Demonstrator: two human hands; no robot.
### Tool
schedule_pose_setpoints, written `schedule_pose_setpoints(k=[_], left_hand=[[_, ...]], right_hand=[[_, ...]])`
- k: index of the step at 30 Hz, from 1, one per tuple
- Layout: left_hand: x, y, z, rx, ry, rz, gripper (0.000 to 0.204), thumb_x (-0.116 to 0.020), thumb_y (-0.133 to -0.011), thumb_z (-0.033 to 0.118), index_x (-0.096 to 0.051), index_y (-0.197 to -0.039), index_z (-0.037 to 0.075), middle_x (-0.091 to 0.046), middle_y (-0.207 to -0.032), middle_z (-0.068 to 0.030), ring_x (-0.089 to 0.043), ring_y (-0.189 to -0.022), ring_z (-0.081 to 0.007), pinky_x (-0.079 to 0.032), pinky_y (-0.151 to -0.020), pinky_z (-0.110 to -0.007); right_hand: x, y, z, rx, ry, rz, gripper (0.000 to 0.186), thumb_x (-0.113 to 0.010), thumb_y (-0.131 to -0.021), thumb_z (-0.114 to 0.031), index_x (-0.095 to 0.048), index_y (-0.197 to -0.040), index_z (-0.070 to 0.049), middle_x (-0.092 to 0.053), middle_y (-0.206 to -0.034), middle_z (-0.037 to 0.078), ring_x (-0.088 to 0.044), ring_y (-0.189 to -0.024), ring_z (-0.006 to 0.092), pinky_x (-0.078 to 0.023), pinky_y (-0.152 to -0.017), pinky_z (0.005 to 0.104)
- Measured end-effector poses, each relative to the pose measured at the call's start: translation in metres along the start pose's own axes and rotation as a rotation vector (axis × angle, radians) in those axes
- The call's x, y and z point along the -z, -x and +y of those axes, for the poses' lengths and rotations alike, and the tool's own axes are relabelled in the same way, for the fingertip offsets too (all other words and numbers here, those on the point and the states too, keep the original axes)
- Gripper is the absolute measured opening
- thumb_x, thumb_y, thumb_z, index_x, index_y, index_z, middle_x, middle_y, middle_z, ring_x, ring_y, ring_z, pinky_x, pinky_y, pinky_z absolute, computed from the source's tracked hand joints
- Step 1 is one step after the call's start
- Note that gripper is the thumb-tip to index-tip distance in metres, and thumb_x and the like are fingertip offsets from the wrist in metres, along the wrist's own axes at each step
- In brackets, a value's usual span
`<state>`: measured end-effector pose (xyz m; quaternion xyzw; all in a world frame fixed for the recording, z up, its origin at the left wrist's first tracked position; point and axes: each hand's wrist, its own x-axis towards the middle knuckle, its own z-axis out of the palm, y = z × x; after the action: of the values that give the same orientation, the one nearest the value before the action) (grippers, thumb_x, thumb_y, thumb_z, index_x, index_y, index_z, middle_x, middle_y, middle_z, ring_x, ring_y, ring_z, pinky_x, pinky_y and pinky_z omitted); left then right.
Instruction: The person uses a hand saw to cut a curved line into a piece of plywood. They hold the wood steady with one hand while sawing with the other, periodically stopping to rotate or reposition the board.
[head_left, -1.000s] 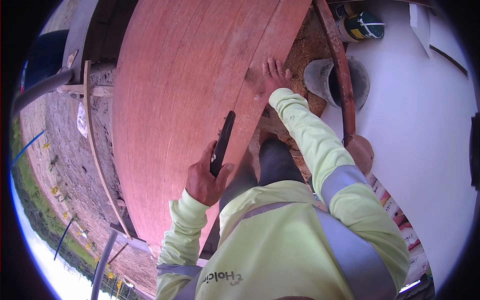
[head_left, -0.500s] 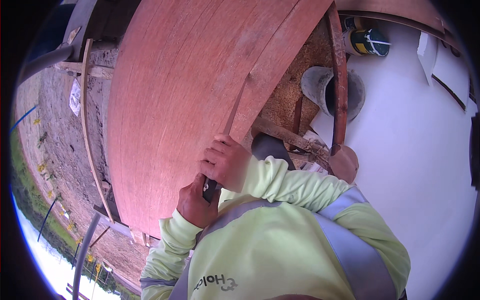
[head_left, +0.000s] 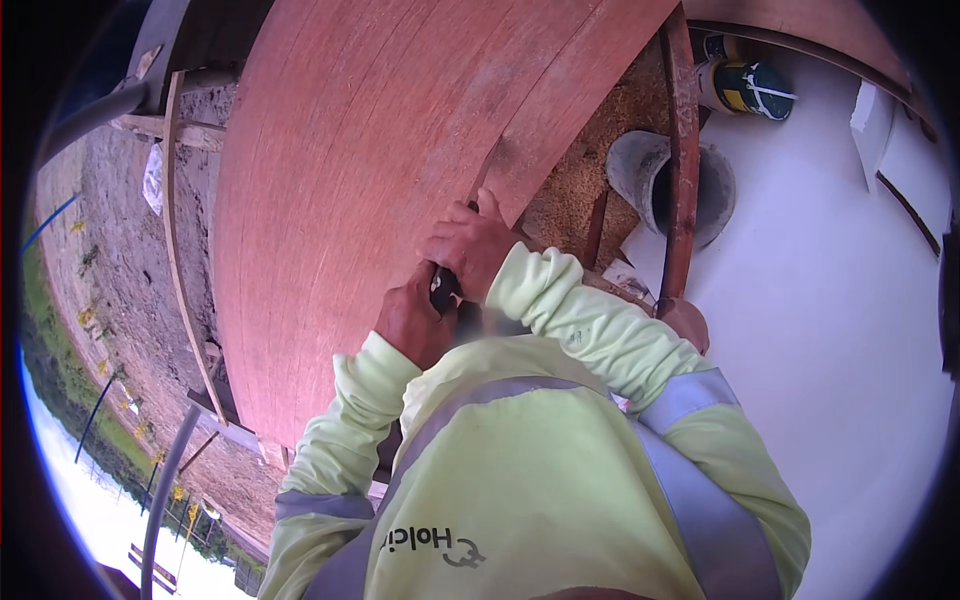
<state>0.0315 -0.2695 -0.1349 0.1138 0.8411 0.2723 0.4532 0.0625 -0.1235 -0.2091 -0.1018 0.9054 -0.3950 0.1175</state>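
Note:
Both my hands are closed round the dark handle of a handsaw, above a wide reddish-brown plywood sheet. My left hand grips the rear of the handle, nearer my body. Just ahead of it, my right hand wraps over the front, its thumb pointing forward. Only a short stretch of the narrow blade shows past my right hand, sunk at its tip into the sheet. From there a thin dark line runs on across the sheet toward its far edge. Pale sawdust lies about the line.
Right of the sheet stand a reddish wooden bar, a grey bucket and a dark green paint pail on a pale floor. Sawdust covers ground beneath. Left are a thin wooden strip and a grey pipe.
Both hands have moved forward, away from my body, along the cut with the saw. Much less of the blade shows above the sheet. My arms are stretched farther out.

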Motion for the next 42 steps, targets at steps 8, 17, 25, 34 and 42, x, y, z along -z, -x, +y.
schedule_pose_setpoints(k=[8, 17, 25, 34, 42], left_hand=[[-0.011, -0.040, -0.007, 0.030, -0.066, -0.058, 0.040, -0.064, -0.074, 0.004, -0.054, -0.113, -0.001, -0.067, -0.086, -0.0246, -0.066, -0.082, -0.0447, -0.054, -0.070, -0.047], [-0.009, -0.057, -0.006, 0.009, -0.011, -0.021, 0.043, -0.070, -0.071, 0.009, -0.055, -0.111, 0.001, -0.068, -0.086, -0.0229, -0.067, -0.083, -0.0425, -0.053, -0.072, -0.046], [0.003, 0.038, -0.026, 0.050, -0.024, -0.078, 0.045, -0.069, -0.074, 0.004, -0.054, -0.116, -0.002, -0.067, -0.079, -0.0232, -0.068, -0.073, -0.0414, -0.055, -0.066, -0.046], [-0.017, -0.054, -0.030, -0.042, 0.001, -0.015, 0.040, -0.064, -0.072, 0.003, -0.053, -0.110, -0.001, -0.066, -0.084, -0.0251, -0.066, -0.080, -0.0445, -0.053, -0.069, -0.048], [0.008, 0.026, -0.037, 0.013, -0.053, -0.101, 0.050, -0.067, -0.072, 0.003, -0.051, -0.120, 0.001, -0.070, -0.083, -0.0193, -0.069, -0.077, -0.0401, -0.056, -0.070, -0.046]], right_hand=[[-0.022, -0.008, 0.039, -0.025, -0.180, 0.088, 0.020, -0.074, -0.063, -0.011, -0.066, -0.081, -0.012, -0.065, -0.089, 0.004, -0.057, -0.095, 0.0293, -0.051, -0.080, 0.0381], [-0.018, -0.023, 0.064, 0.085, -0.191, 0.094, 0.030, -0.076, -0.061, -0.013, -0.068, -0.090, -0.012, -0.067, -0.087, 0.004, -0.061, -0.087, 0.0299, -0.046, -0.080, 0.0409], [-0.020, 0.016, -0.039, -0.003, -0.066, 0.024, 0.026, -0.068, -0.068, -0.019, -0.069, -0.094, -0.017, -0.064, -0.093, -0.003, -0.054, -0.100, 0.0245, -0.039, -0.078, 0.0507], [-0.019, -0.022, 0.055, 0.048, -0.048, 0.033, 0.031, -0.076, -0.063, -0.020, -0.067, -0.093, -0.018, -0.066, -0.089, -0.001, -0.058, -0.091, 0.0281, -0.045, -0.077, 0.0443], [-0.030, 0.009, -0.028, -0.018, -0.057, 0.019, 0.021, -0.068, -0.071, -0.020, -0.067, -0.092, -0.018, -0.067, -0.096, -0.002, -0.055, -0.099, 0.0267, -0.041, -0.077, 0.0534]])
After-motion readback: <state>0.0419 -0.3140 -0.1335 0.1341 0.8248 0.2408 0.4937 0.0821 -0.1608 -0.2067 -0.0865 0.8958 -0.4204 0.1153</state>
